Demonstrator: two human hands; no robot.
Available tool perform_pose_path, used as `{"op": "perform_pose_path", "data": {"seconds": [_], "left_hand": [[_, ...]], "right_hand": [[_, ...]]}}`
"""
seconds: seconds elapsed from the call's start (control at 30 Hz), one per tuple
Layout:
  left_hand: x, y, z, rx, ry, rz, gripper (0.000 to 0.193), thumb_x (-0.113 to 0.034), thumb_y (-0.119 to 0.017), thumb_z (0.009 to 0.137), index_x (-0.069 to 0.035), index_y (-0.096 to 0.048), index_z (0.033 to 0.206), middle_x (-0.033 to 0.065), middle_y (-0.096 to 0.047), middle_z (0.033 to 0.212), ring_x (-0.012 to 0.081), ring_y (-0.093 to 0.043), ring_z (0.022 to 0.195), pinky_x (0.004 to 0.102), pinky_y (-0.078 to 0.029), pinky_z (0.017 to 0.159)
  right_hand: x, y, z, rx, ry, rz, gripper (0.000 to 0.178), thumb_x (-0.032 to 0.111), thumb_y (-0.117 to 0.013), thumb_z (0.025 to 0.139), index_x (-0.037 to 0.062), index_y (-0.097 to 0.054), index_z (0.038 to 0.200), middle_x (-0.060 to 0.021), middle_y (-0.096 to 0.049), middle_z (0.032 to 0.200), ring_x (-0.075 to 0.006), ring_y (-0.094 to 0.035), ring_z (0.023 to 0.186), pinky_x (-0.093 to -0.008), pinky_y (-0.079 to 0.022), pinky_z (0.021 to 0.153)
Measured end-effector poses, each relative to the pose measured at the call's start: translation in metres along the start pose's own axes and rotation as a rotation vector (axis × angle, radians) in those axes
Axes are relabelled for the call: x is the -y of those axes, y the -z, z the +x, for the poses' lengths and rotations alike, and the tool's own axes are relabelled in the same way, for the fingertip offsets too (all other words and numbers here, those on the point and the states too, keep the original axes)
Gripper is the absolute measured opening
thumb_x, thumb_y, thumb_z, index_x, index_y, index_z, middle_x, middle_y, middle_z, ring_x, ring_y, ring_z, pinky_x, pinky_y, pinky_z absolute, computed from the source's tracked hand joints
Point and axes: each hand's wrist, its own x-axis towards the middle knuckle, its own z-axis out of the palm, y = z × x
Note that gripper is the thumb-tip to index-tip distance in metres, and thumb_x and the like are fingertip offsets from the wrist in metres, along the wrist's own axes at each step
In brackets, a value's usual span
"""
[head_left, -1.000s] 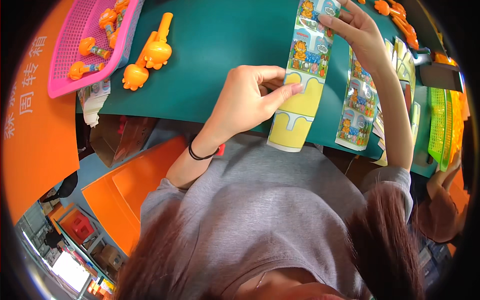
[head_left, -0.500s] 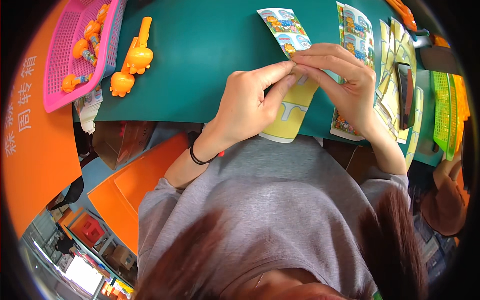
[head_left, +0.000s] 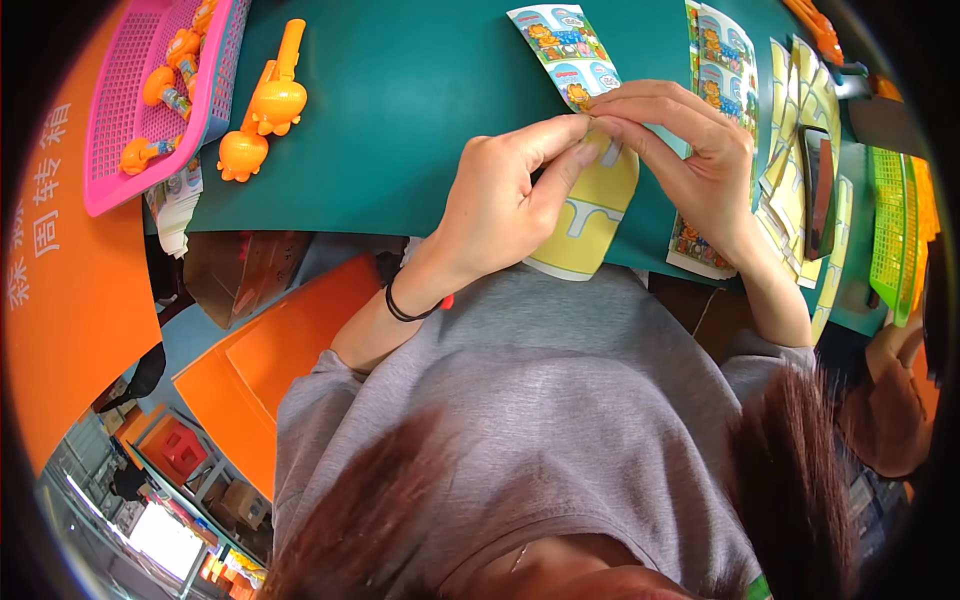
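Sticker strip [head_left: 590, 220]: bent at the fingertips as I watch from my remote seat, its cartoon-printed end angled away over the green surface [head_left: 400, 90], its yellow end sloping toward the gray shirt [head_left: 530, 430]; a second ago it stretched nearly straight
Left hand [head_left: 505, 195]: thumb and forefinger closed in a pinch on the strip, the other fingers curled in
Right hand [head_left: 690, 165]: near the strip's far end a second ago, now drawn in beside the left, thumb and fingertips closed on the same spot
Meeting point: both hands converge close to where printed panels give way to yellow; I judge that handling the full length has turned into fine fingertip work, though I cannot tell exactly what lies between the tips
Last half second: the pose I see has barely shifted, which suggests careful work at that one place
Printed strips [head_left: 725, 75]: on the surface beside the right hand, partly hidden by it
Yellow sheets [head_left: 788, 200]: loosely overlapped farther right, a dark elongated object [head_left: 817, 190] on them
Orange figures [head_left: 278, 105]: well apart from the hands, near the pink basket [head_left: 105, 160]
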Motion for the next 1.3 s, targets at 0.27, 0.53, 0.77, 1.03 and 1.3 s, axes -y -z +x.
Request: {"op": "perform_pose_path", "data": {"seconds": [0.27, 0.53, 0.77, 1.03, 1.3], "left_hand": [[0.006, -0.002, -0.003, -0.059, 0.018, -0.104, 0.022, -0.009, -0.062, 0.094, 0.0, -0.068, 0.114, 0.0132, -0.073, 0.083, 0.0084, -0.065, 0.068, 0.0252, -0.051, 0.062], [0.013, -0.004, -0.003, -0.059, -0.016, -0.052, 0.023, -0.008, -0.062, 0.094, 0.001, -0.068, 0.114, 0.0134, -0.072, 0.083, 0.0079, -0.065, 0.067, 0.025, -0.05, 0.061], [-0.019, 0.002, -0.002, -0.366, -0.389, 0.645, 0.043, 0.002, -0.078, 0.073, -0.004, -0.066, 0.114, 0.0104, -0.068, 0.105, 0.0225, -0.065, 0.09, 0.0325, -0.054, 0.078], [0.006, -0.005, 0.001, 0.081, -0.261, 0.395, 0.015, -0.007, -0.069, 0.083, -0.001, -0.066, 0.098, 0.0117, -0.064, 0.099, 0.0312, -0.064, 0.089, 0.0384, -0.054, 0.077], [-0.006, 0.007, 0.005, -0.035, -0.103, -0.034, 0.015, -0.012, -0.072, 0.087, -0.001, -0.073, 0.098, 0.0091, -0.072, 0.093, 0.0163, -0.067, 0.076, 0.027, -0.054, 0.069]], "right_hand": [[-0.003, -0.002, 0.001, 0.021, -0.008, 0.011, 0.015, -0.001, -0.067, 0.087, -0.0007, -0.071, 0.102, -0.0104, -0.071, 0.104, -0.0199, -0.067, 0.098, -0.0304, -0.052, 0.088], [-0.006, -0.006, -0.001, 0.014, -0.162, 0.121, 0.012, 0.001, -0.063, 0.092, -0.0002, -0.069, 0.102, -0.0058, -0.07, 0.1, -0.0147, -0.065, 0.096, -0.0271, -0.051, 0.087], [-0.013, -0.01, 0.002, 0.011, -0.373, 0.175, 0.015, 0.01, -0.064, 0.095, -0.001, -0.065, 0.105, -0.0026, -0.068, 0.095, -0.0068, -0.062, 0.092, -0.023, -0.049, 0.083], [-0.04, 0.004, 0.011, 0.057, -0.409, 0.229, 0.019, 0.015, -0.061, 0.097, -0.0007, -0.065, 0.107, -0.0004, -0.067, 0.094, -0.0083, -0.059, 0.086, -0.0234, -0.047, 0.081], [-0.005, 0.02, 0.017, -0.394, 0.385, -0.471, 0.018, -0.001, -0.071, 0.078, 0.0037, -0.069, 0.095, -0.0054, -0.069, 0.097, -0.0197, -0.064, 0.093, -0.0311, -0.052, 0.081]]}}
